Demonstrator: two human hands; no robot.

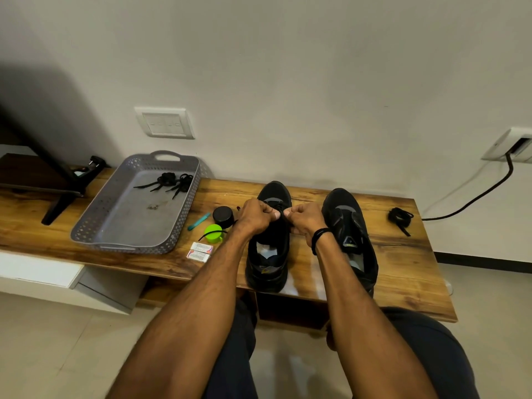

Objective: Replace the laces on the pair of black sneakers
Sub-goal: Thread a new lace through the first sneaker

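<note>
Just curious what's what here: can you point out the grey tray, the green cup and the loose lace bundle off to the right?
grey tray (99, 210): head view, left wall.
green cup (213, 234): head view, top.
loose lace bundle (399, 216): head view, coiled middle.

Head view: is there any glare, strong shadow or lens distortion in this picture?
Head view: a pale glare patch lies on the wooden bench between the two black sneakers; a large soft shadow darkens the wall at upper left; the wide-angle lens bends the bench edge.
</note>
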